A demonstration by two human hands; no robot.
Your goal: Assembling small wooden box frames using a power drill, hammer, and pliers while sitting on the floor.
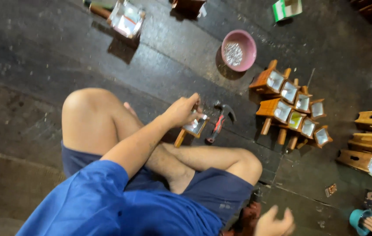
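Left hand [181, 111] has its fingers clamped on a small wooden box [193, 127] with a shiny mirror-like face and a peg handle, on the dark floor [41, 57] just past the crossed legs. Right hand [274, 223] hovers at 5 o'clock, fingers apart, holding nothing.

Risks, as I judge them: the glossy face looks like glass or foil and could crack or scratch under a hard grip. The hammer [220, 120], red-and-black grip with a dark metal head, lies just beside the box at 3 o'clock and could get knocked onto it. The pink bowl [238, 50] of small silver bits at 1 o'clock could tip and scatter near bare knees.

Finished boxes [290, 107] sit clustered at 3 o'clock: warm brown wood, square reflective fronts. The floor looks rough, with speckled debris.
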